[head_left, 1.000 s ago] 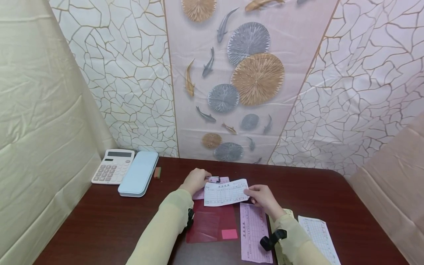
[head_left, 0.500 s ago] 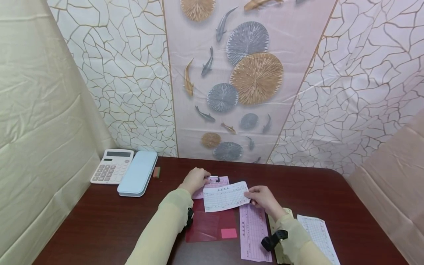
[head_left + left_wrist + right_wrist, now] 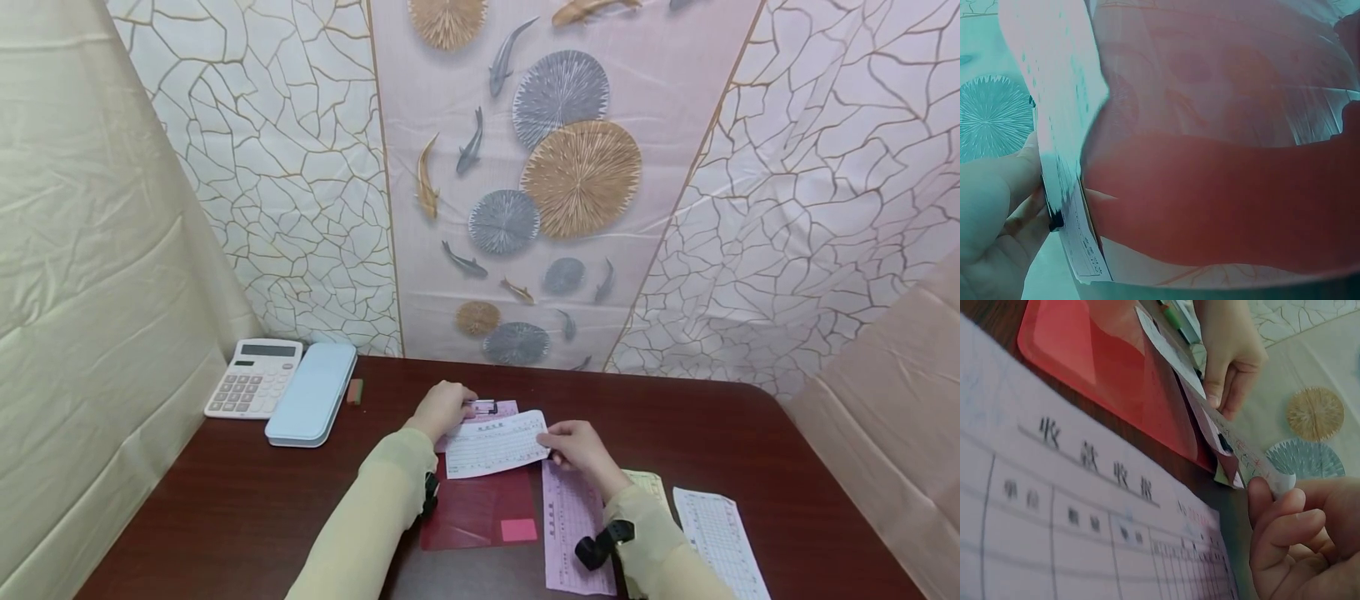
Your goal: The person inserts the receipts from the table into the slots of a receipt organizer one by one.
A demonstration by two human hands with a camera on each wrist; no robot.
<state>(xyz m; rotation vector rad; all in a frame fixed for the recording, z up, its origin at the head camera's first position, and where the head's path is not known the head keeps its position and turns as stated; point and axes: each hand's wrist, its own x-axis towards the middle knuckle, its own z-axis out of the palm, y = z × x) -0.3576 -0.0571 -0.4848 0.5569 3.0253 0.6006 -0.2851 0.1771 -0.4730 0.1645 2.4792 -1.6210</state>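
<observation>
My right hand pinches the right edge of a white printed receipt slip between thumb and fingers. The slip lies over the upper part of a red translucent folder, covering most of a pink slip at its top. At the folder's top edge, my left hand holds the metal clip. In the left wrist view the thumb and fingers of my left hand are at the clip's black end. The right wrist view shows my right hand with its fingertips on the slip's corner.
Right of the folder lie a pink receipt slip, a yellow slip partly under my right forearm, and a white slip. A calculator, a light blue case and a small eraser lie at the back left.
My right hand has brought the white slip left, further over the top of the folder. More of the yellow slip now shows. My left hand has stayed at the clip.
</observation>
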